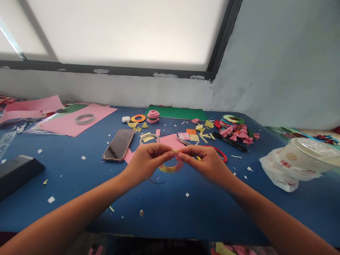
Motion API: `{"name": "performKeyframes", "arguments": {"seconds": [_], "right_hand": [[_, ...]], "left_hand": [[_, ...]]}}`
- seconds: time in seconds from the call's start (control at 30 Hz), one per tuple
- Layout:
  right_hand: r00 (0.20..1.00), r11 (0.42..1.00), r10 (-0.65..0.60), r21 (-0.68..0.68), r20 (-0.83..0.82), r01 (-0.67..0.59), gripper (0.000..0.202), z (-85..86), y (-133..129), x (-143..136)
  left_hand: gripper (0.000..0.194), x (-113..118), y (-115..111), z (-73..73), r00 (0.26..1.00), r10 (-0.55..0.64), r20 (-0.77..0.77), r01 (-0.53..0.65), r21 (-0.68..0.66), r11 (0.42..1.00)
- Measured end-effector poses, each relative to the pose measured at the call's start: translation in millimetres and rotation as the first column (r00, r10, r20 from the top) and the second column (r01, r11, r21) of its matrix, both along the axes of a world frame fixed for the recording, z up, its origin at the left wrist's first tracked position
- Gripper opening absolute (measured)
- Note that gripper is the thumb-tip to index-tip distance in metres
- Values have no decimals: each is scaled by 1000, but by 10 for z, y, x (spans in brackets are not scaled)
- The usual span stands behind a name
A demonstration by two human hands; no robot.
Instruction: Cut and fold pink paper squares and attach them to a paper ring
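Observation:
Between my two hands hangs a small ring of folded yellow and pink paper [168, 169], held above the blue table. My left hand [147, 159] pinches its upper edge from the left, thumb and forefinger closed. From the other side my right hand [208, 161] pinches the same edge, so the fingertips of both hands meet there. Just beyond them lie a pink paper sheet [168, 141], a roll of tape [141, 140] and red-handled scissors [222, 154], partly hidden by my right hand.
A phone [118, 145] lies to the left, and a black marker [230, 142] to the right. Farther back are an orange paper ring [138, 118], a pink paper stack [153, 116] and a folded-paper pile [236, 129]. A bagged paper cup [294, 159] lies at right.

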State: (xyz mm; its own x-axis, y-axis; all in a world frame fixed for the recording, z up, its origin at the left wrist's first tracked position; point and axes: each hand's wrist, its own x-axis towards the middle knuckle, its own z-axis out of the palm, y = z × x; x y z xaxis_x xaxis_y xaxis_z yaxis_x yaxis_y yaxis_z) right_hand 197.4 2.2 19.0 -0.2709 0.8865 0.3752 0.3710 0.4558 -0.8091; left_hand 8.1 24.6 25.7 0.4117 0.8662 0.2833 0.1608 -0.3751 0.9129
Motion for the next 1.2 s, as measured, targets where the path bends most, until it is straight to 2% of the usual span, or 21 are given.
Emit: {"name": "performKeyframes", "arguments": {"seconds": [0.1, 0.2, 0.47, 0.77, 1.03, 1.2], "right_hand": [[993, 999, -49, -24, -104, 46, 19, -18, 29, 0], [990, 999, -31, -35, -139, 27, 19, -28, 47, 12], [1000, 1000, -6, -13, -13, 6, 17, 31, -8, 31], [997, 999, 37, -8, 66, -37, 17, -8, 15, 47], [997, 998, -64, 17, -53, 65, 20, 4, 49, 42], [998, 999, -37, 8, -54, 37, 21, 10, 45, 40]], "left_hand": [[15, 16, 0, -18, 994, -7, 110, 15, -70, 997], [18, 10, -8, -21, 995, -53, 87, 60, -84, 995], [17, -43, -16, 9, 994, -79, -81, 77, -20, 997], [16, -33, -8, 20, 982, -110, -151, 108, -24, 994], [17, 17, 16, -13, 999, -28, 28, 29, -25, 999], [20, 22, -14, -9, 994, -104, -31, 103, -54, 993]]}}
